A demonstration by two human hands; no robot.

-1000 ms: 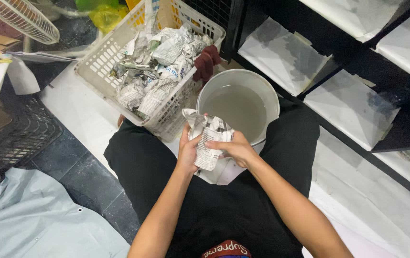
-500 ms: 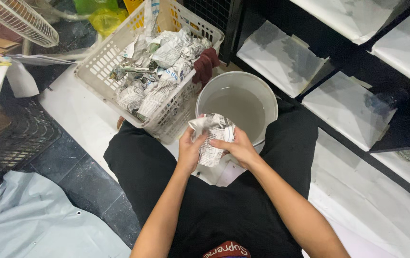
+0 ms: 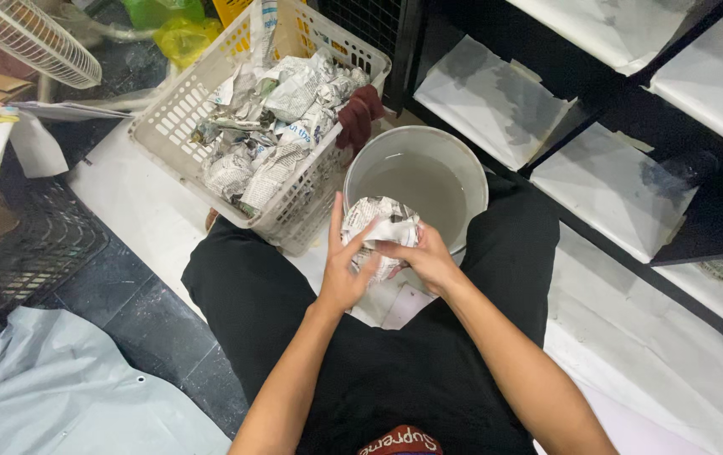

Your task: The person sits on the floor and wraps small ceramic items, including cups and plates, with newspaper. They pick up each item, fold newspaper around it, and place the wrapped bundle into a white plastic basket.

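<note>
Crumpled newspaper wad (image 3: 382,229), upright above grey bucket rim (image 3: 471,164)

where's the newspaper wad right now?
Head view, centre: the crumpled newspaper wad sits between the left hand and right hand, over the near rim of the grey bucket.

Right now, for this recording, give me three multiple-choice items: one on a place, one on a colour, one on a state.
1. Where is the white basket relative to the bucket?
A. to its left
B. inside it
C. to its right

2. What colour are the person's trousers?
A. white
B. black
C. red

3. How is the newspaper wad held?
A. left hand only
B. lying loose
C. between both hands

Answers:
1 A: the basket stands left of the bucket.
2 B: both legs are black.
3 C: left hand and right hand grip it.
</note>
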